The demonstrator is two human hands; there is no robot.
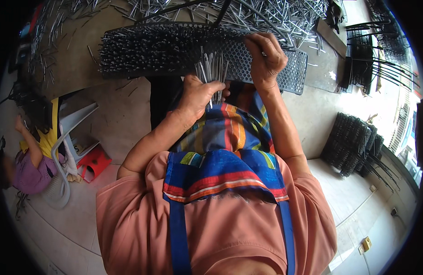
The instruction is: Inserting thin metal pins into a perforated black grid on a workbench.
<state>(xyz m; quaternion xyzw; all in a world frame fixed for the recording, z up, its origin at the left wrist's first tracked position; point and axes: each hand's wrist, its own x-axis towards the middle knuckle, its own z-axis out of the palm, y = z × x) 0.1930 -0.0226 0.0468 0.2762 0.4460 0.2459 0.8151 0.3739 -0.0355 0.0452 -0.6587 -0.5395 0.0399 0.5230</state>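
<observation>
My left hand (200, 94) grips a bundle of thin metal pins (212, 68), which stick up out of my fist at the near edge of a black perforated tray (291, 73). My right hand (266, 57) rests on the tray with its fingers curled down onto the holes; whether it pinches a pin is hidden. The tray's left half (147, 50) is densely filled with upright pins, and the right part shows bare holes. A striped apron (225, 151) covers my lap below both hands.
A large loose heap of metal pins (266, 16) lies on the table behind the tray. Stacks of black trays (353, 142) stand on the floor at right, more at the upper right (372, 55). At left sit a person (32, 160), a grey plastic chair (67, 137) and a red stool (94, 162).
</observation>
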